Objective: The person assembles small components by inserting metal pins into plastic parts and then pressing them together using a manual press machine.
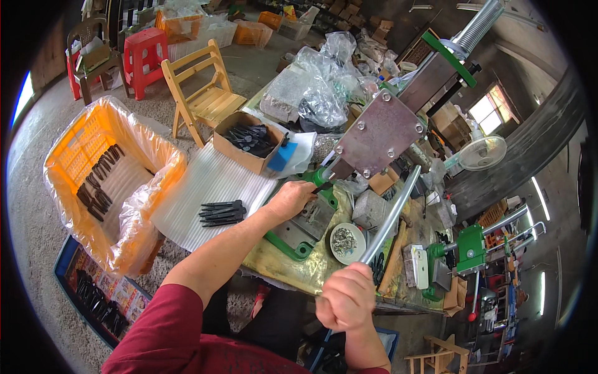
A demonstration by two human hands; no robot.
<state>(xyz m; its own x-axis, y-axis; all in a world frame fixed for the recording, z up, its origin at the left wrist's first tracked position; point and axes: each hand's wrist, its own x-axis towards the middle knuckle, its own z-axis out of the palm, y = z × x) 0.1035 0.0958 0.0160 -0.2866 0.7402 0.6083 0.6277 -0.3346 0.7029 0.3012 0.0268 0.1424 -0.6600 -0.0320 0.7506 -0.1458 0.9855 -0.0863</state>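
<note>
My left hand (pixel 291 199) pinches a slim black piece (pixel 322 187) at the foot of a green-and-steel hand press (pixel 380 134). The piece's far end lies below the press head, and its kind is hard to make out. My right hand (pixel 346 296) is wrapped round the lower end of the press's long metal lever (pixel 393 212). Left of my left wrist, a small stack of black pieces (pixel 222 213) lies on white foam sheet (pixel 187 193). Between my hands stands a white bowl (pixel 347 258) of small metal parts.
A cardboard box (pixel 240 156) full of black parts sits beyond the foam sheet. At left, a plastic-lined orange crate (pixel 75 149) holds rows of black pieces. A wooden folding chair (pixel 212 103) stands behind. A second green press (pixel 470 249) and a fan (pixel 483 153) are at right.
</note>
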